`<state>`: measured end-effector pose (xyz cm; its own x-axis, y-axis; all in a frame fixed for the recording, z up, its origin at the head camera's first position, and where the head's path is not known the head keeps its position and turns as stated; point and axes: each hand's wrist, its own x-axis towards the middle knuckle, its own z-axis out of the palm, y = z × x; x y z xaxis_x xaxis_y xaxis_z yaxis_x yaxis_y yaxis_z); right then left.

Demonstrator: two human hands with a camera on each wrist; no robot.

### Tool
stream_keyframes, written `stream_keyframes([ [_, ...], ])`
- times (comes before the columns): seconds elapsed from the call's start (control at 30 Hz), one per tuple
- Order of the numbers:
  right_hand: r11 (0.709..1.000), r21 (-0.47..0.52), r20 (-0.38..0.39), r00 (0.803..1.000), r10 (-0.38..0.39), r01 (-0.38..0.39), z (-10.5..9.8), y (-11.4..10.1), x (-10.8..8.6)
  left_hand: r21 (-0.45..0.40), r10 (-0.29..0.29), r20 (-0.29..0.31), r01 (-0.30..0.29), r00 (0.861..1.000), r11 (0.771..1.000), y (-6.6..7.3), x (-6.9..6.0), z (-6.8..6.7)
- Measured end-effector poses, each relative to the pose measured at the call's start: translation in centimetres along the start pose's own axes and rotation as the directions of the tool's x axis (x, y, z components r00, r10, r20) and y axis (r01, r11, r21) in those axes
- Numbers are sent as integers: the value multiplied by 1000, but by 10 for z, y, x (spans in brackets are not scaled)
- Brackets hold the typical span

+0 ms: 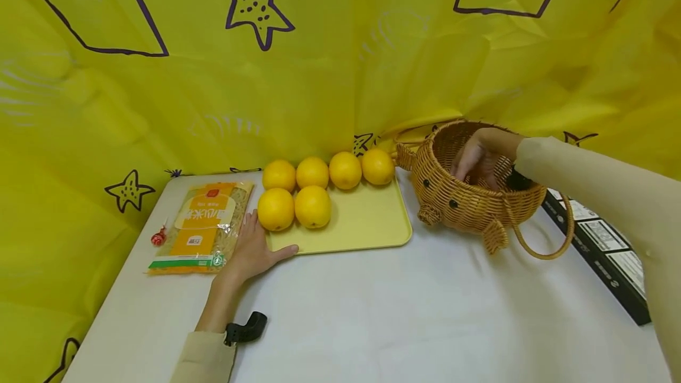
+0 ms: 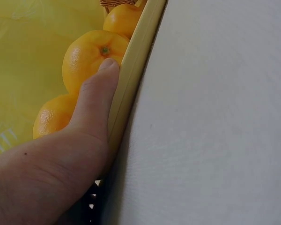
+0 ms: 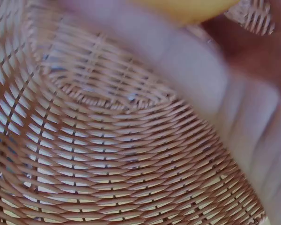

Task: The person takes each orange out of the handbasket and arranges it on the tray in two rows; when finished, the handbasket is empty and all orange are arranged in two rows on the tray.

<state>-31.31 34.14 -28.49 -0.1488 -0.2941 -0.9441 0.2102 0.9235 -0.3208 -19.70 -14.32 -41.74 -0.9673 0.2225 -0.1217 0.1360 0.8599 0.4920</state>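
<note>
My left hand (image 1: 254,251) lies at the left end of the yellow tray (image 1: 367,217), fingers along its side and thumb stretched over the front rim. On the tray stand several oranges (image 1: 313,207) in two rows. My right hand (image 1: 481,155) reaches down into a wicker pig-shaped basket (image 1: 457,203), its fingertips hidden by the wall in the head view. In the right wrist view, its blurred fingers curl about a smooth yellow-orange fruit, seemingly an orange (image 3: 189,9), only partly visible above the woven basket bottom.
A bag of noodles (image 1: 204,226) lies left of the tray, beside a small red ornament (image 1: 158,237). A black and white box (image 1: 601,253) is on the right, partly behind the basket and sleeve. A yellow patterned cloth (image 1: 319,75) hangs behind the white table (image 1: 383,312).
</note>
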Motion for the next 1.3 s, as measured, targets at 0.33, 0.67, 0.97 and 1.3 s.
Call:
stream_keyframes([
  [0.33, 999, -24, -66, 997, 27, -29, 3, 0, 8, -8, -11, 8, 11, 1000, 1000, 0, -2, 1],
  [0.67, 987, -38, -79, 984, -157, 154, -6, 7, -9, -8, -12, -1, 12, 1000, 1000, 1, -2, 1],
  [0.97, 941, -103, -334, 880, -339, 323, -6, 6, -46, 7, -12, 8, 12, 1000, 1000, -1, -1, 1],
  [1.3, 901, -354, -674, 599, -433, 252, 22, 3, -66, 9, 6, -6, -6, 1000, 1000, -2, 0, 2],
])
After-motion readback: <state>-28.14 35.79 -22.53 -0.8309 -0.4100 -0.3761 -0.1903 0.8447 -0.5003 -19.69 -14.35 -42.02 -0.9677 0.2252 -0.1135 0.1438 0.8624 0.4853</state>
